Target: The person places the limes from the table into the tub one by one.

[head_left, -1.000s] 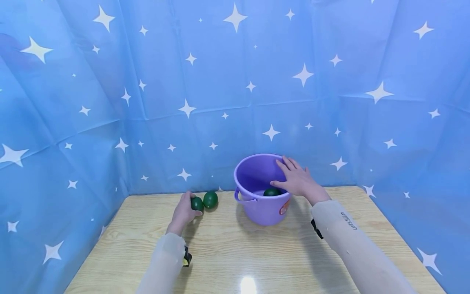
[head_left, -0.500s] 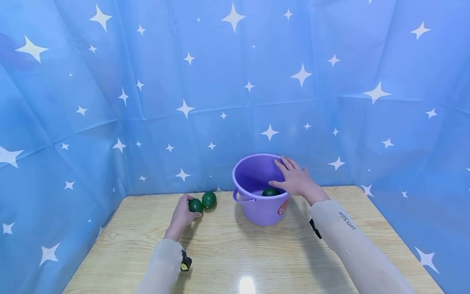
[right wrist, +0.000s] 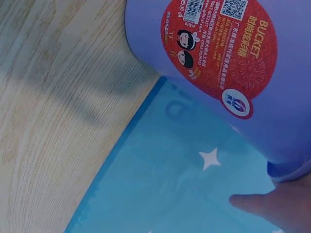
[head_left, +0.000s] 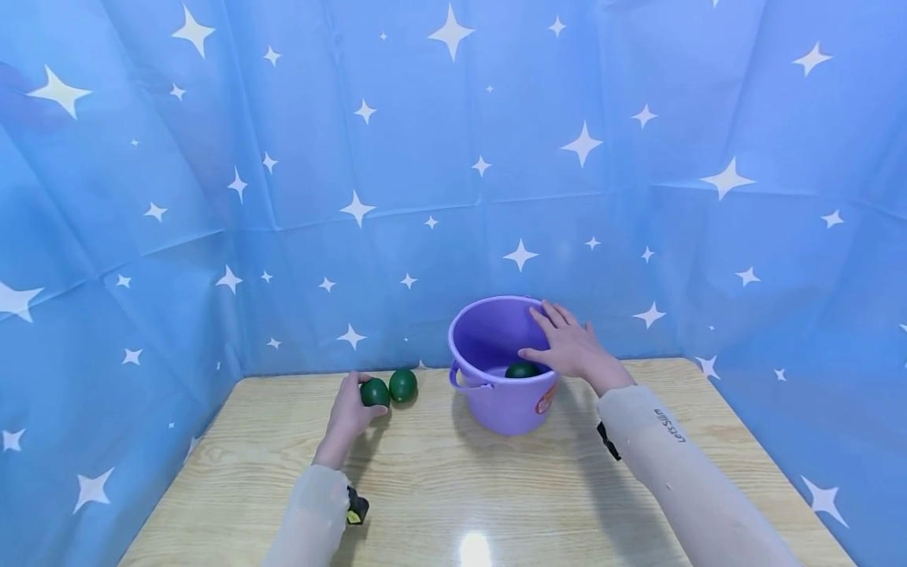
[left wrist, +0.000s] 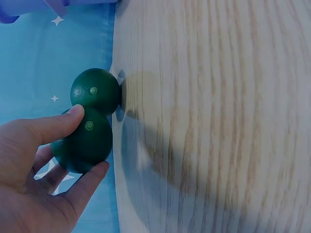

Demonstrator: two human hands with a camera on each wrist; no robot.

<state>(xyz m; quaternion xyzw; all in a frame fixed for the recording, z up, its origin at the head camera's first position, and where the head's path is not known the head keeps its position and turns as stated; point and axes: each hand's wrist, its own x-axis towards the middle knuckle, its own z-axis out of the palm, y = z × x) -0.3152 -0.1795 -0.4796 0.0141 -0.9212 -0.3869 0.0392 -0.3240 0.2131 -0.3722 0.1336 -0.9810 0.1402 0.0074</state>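
My left hand (head_left: pixel 347 413) holds a dark green lime (head_left: pixel 375 392) near the table's back edge. In the left wrist view the thumb lies on one side of that lime and fingers curl round the other. A second lime (left wrist: pixel 95 90) stands against it, nearer the purple bucket (head_left: pixel 503 409). A third lime (head_left: pixel 522 370) lies inside the bucket, partly hidden by the near rim. My right hand (head_left: pixel 570 346) rests over the bucket's right rim, its fingers spread and mostly straight. The right wrist view shows one fingertip (right wrist: pixel 238 200) outside the rim.
The bucket's handle (head_left: pixel 471 387) hangs down on its left side, and a red label (right wrist: pixel 223 43) is stuck on its wall. The light wooden table (head_left: pixel 439 488) ends at a blue curtain (head_left: pixel 397 157) with white stars, behind and at both sides.
The left hand has shifted slightly left, and more of the lime in its fingers shows. The right hand stays on the bucket rim. The whole head view has moved a little.
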